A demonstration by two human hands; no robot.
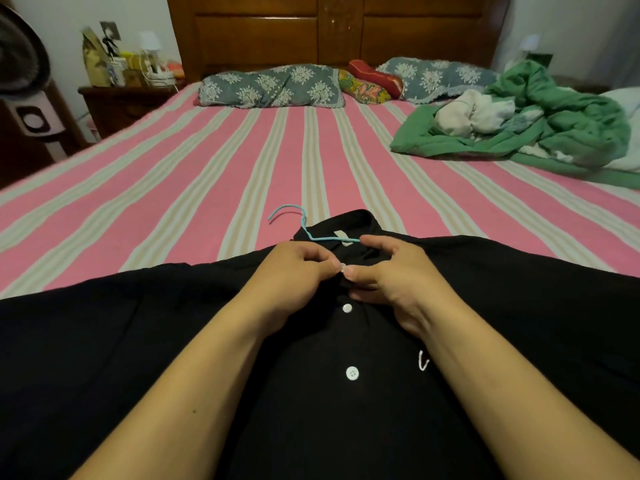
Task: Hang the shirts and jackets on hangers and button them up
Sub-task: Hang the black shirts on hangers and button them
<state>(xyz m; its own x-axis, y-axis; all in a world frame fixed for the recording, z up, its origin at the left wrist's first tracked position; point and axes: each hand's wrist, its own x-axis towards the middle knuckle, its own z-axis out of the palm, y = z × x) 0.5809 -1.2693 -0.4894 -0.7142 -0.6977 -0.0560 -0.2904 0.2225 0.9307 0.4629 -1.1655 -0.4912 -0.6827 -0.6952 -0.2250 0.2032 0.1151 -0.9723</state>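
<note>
Both hands, left (294,268) and right (391,271), pinch the shirt (346,427) at its top button (343,267), which next needs pushing through

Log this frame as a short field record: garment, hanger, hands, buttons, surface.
garment: black button-front shirt, lying flat
hanger: light blue wire hanger inside the collar, hook sticking out
left hand: pinches the placket at the top white button
right hand: pinches the same spot from the other side
buttons below: two white buttons, appear fastened
surface: pink and beige striped bedsheet
</note>
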